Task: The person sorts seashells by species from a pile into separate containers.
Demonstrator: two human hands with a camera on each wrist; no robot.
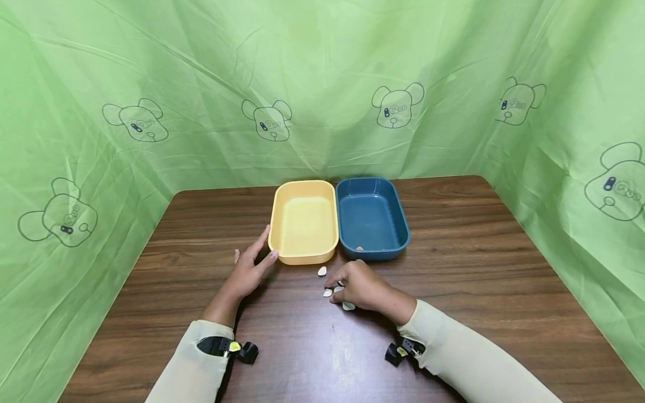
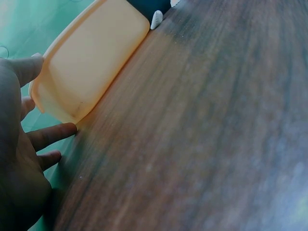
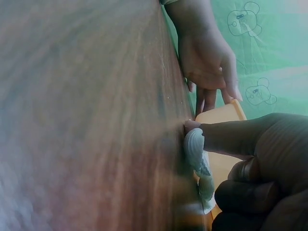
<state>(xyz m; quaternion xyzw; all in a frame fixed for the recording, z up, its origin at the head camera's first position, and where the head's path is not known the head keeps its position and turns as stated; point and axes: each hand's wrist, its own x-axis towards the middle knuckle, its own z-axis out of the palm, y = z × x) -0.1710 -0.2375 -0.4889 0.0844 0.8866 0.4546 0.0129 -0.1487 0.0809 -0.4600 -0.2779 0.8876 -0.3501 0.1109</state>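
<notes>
My left hand (image 1: 255, 261) lies flat on the wooden table (image 1: 453, 268), its straight fingers touching the near left corner of the empty yellow tray (image 1: 304, 221). In the left wrist view the left hand's fingers (image 2: 50, 134) reach that yellow tray (image 2: 91, 57). My right hand (image 1: 345, 286) is curled over several small white shells in front of the trays. Its fingertips (image 3: 195, 127) pinch one white shell (image 3: 193, 144) standing on edge on the wood. A loose shell (image 1: 322, 271) lies by the yellow tray's corner. Another shell (image 1: 360, 248) sits inside the blue tray (image 1: 372, 215).
Green cloth (image 1: 322, 84) printed with bear outlines walls the table at the back and both sides. The two trays stand side by side and touching at the table's middle back. More shells (image 1: 348, 305) lie under and beside my right hand.
</notes>
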